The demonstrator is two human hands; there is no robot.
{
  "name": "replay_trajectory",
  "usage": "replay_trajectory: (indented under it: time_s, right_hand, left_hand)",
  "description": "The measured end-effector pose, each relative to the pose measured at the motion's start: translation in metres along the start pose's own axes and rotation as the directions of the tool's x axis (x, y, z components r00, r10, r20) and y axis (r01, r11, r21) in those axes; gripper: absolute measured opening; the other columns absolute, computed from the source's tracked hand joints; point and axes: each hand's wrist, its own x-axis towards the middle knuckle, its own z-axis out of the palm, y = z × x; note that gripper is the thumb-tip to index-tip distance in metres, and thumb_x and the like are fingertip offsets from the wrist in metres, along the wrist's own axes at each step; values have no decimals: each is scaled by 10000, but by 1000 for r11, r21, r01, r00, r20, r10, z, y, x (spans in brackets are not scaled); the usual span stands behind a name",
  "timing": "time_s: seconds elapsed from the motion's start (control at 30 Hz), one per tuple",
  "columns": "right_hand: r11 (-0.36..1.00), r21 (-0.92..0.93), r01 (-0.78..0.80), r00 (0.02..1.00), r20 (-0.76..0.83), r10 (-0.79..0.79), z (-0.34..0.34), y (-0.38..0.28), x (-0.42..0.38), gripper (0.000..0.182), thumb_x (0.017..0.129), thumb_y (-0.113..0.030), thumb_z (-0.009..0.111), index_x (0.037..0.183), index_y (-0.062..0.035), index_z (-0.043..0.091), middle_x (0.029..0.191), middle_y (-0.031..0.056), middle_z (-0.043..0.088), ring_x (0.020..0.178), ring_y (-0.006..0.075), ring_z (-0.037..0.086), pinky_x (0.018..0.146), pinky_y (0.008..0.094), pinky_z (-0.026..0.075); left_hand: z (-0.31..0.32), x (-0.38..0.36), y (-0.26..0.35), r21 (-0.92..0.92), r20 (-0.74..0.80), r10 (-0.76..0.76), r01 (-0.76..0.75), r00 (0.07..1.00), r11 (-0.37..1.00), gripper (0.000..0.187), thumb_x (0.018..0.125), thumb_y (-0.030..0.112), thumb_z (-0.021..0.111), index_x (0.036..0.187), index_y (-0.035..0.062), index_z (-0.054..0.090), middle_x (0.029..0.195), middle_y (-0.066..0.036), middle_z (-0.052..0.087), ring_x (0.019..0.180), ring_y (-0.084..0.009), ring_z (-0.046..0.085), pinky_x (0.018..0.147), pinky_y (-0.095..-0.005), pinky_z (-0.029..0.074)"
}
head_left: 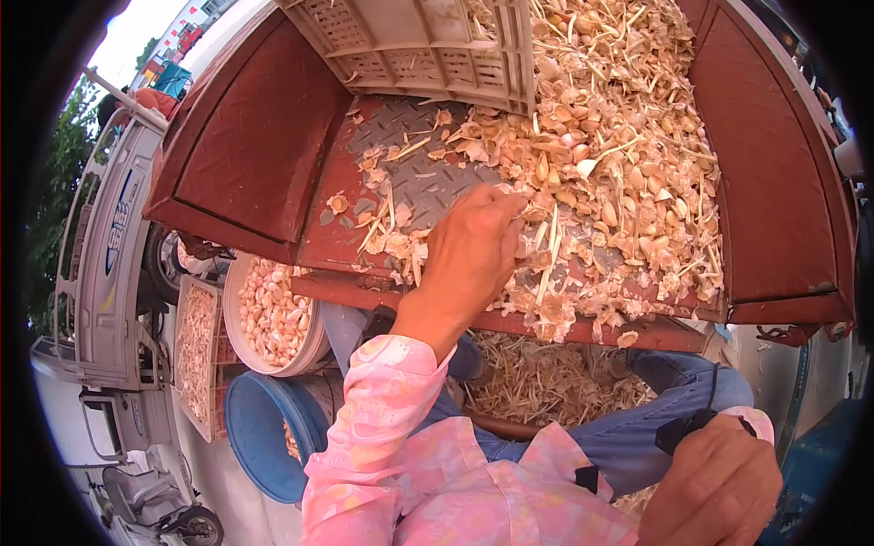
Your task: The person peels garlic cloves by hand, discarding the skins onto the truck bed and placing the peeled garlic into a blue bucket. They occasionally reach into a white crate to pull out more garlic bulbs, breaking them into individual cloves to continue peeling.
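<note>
Outdoor roadside garlic-sorting spot: a red truck bed [273,136] heaped with garlic cloves and husks [619,164], a plastic crate [428,45], a basin of peeled cloves [273,314], parked vehicles [109,237] and trees [64,173] beside it.

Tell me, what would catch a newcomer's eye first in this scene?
First, the big heap of garlic cloves and papery skins spread over the red metal truck bed at the top. The left hand, in a pink sleeve, reaches into the heap's near edge, while the right hand rests low at the bottom right. Lower left, a white bowl of peeled cloves sits above a blue tub.
</note>
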Motion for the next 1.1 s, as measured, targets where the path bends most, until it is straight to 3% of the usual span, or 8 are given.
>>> replay_trajectory:
  time_s: [0.13,0.47,0.8,0.9,0.93,0.97,1.03,1.1]
  right_hand:
    - [999,-27,33,999,-27,-33,1,0,-5,85,735,21,631,806,-16,661,823,117,631,630,149,593,520,211,476]
    - [998,57,31,994,-109,-24,-5,-3,-12,121,700,49,663,801,-18,659,814,119,630,615,159,593,513,195,477]
    - [996,-30,85,991,-101,-88,-3,0,-10,124,701,45,668,808,-16,655,807,114,618,650,164,603,532,210,485]
    - [999,-28,17,1000,19,-17,-22,13,-23,115,813,59,515,760,53,616,817,212,628,612,215,627,537,244,500]
    - [986,-117,-119,983,-152,101,-24,22,-31,53,805,35,562,839,43,603,839,179,619,670,208,624,565,252,504]
    - [947,-173,-269,921,-335,200,-23,35,-41,125,797,11,609,919,32,589,860,146,611,728,201,621,592,259,508]
    - [845,366,-390,551,-642,533,-36,65,-50,116,872,-91,553,943,0,539,919,125,594,732,160,617,589,232,513]
    - [760,521,-389,384,-658,648,-45,84,-48,168,914,-190,504,979,-35,500,933,104,569,714,112,600,551,206,502]
  left_hand:
    - [31,20,-10,148,59,-33,23,998,989,199,782,50,562,964,33,642,921,-152,601,853,-333,583,746,-391,458]
    - [14,20,5,-119,36,-206,209,978,971,151,784,122,609,886,20,654,821,-150,605,775,-318,593,668,-369,453]
    - [32,11,-2,160,177,-70,42,982,986,163,712,100,656,848,15,624,773,-172,596,753,-358,583,683,-415,457]
    - [30,20,-5,210,208,-138,94,968,973,171,708,100,661,848,11,622,748,-174,607,688,-354,592,651,-405,465]
    - [27,17,-7,186,185,-156,122,970,975,174,721,108,658,857,6,620,739,-163,616,662,-335,601,627,-390,470]
    - [25,13,-8,163,171,-176,148,970,975,179,734,115,655,866,0,619,729,-152,626,637,-317,610,604,-376,475]
    - [19,7,-9,-271,203,-335,382,920,884,188,784,134,624,902,-12,609,765,-116,639,645,-246,632,564,-305,482]
    - [13,-1,-2,-615,306,-409,507,860,605,207,828,149,590,949,-19,593,798,-85,640,665,-188,645,542,-242,489]
